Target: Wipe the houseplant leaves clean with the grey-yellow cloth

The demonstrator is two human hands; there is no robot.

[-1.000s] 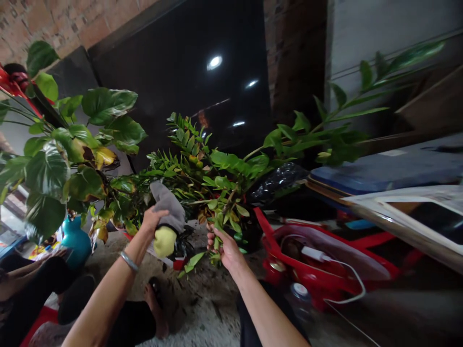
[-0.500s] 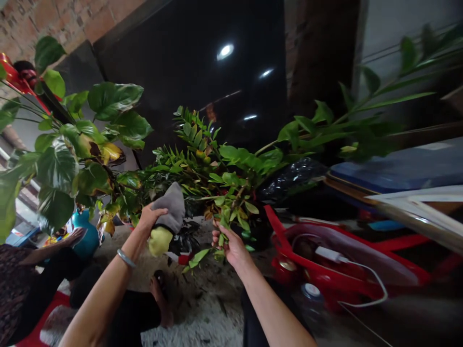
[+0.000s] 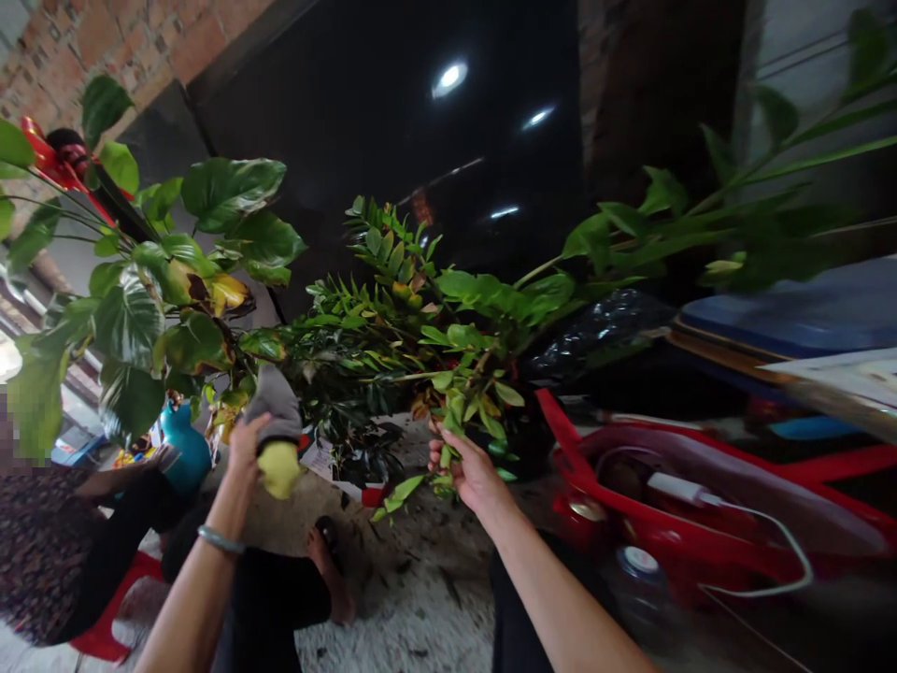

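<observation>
My left hand (image 3: 243, 458), with a bangle on its wrist, is closed on a cloth (image 3: 275, 408) that is grey at the top and yellow below. It hangs in the air, apart from the leaves around it. My right hand (image 3: 471, 470) pinches a green leafy stem (image 3: 459, 404) low in the middle of the view; part of the stem is hidden behind the fingers. Behind it spreads a bushy potted plant (image 3: 392, 322), its pot hidden. A large-leaved plant (image 3: 126, 322) with yellowed, browned leaves rises at the left.
At the right stands a red basket-like container (image 3: 631, 486) holding a white charger (image 3: 676, 488) with a cable. Beside it is a clear bottle (image 3: 641, 564). Another person (image 3: 52, 533) sits at the left by a teal vase-like object (image 3: 183, 444). A dark glossy panel (image 3: 392, 103) stands behind the plants.
My left hand has moved left and slightly down with the cloth, away from the stem. My right hand keeps its hold on the stem. The whole view has shifted a little.
</observation>
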